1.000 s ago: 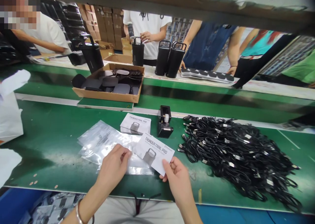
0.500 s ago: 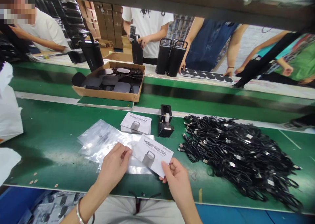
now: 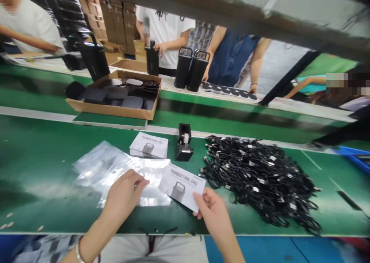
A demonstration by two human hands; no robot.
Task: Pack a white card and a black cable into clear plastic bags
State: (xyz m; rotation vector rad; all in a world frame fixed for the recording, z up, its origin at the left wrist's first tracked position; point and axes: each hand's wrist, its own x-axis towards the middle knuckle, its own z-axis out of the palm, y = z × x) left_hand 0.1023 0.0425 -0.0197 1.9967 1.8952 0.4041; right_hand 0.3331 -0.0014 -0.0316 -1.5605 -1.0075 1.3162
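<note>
The right hand [image 3: 215,213] pinched a white Thunder Trail Pro card [image 3: 182,188] above the green counter [image 3: 43,213]. The left hand [image 3: 124,197] pressed its fingers together at a shiny bag [image 3: 115,170]; I could not tell if it held on. The card was not in the bag. A big heap of black cords [image 3: 260,182] lay untouched.

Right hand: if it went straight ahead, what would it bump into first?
The right hand pinches the white card, so that comes first; just past it, probably the black tape holder, though depth is hard to tell.
</note>
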